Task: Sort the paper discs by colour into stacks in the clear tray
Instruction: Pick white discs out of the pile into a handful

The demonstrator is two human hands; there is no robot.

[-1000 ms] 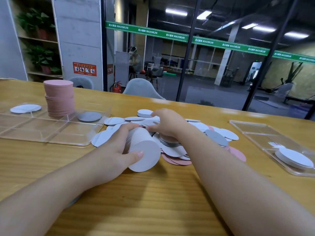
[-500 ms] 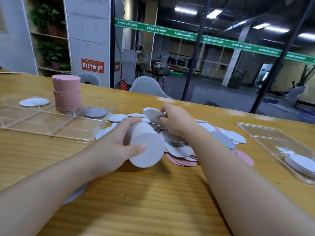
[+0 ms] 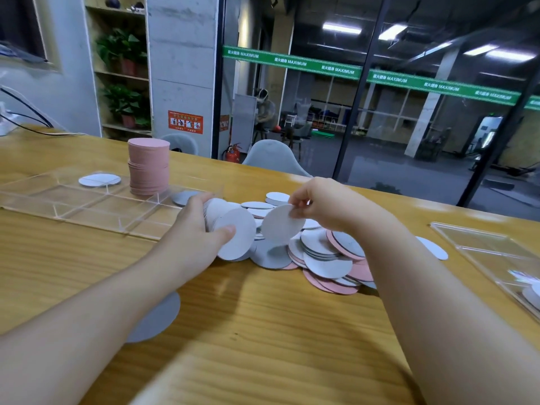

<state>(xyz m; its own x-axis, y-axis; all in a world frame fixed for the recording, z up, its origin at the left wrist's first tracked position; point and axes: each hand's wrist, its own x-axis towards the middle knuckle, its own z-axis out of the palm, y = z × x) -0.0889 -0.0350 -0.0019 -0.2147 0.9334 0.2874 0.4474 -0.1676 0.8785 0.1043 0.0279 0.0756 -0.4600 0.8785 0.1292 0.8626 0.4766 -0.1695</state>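
Note:
My left hand [image 3: 196, 226] grips a stack of white discs [image 3: 232, 232] on its edge, just above the table. Beside it my right hand [image 3: 324, 206] pinches a single white disc [image 3: 281, 224] by its top rim, held up over the loose pile of white, grey and pink discs [image 3: 327, 255]. The clear tray [image 3: 87, 204] lies to the left; it holds a tall pink stack [image 3: 149, 166], one white disc [image 3: 99, 180] and one grey disc [image 3: 181, 197] in separate compartments.
A second clear tray [image 3: 491, 252] with white discs lies at the right edge. A lone grey disc [image 3: 156, 317] lies on the wooden table under my left forearm. Chairs stand beyond the far edge.
My right hand has lifted a white disc off the pile and brought it up toward the stack that my left hand grips. The camera has swung right.

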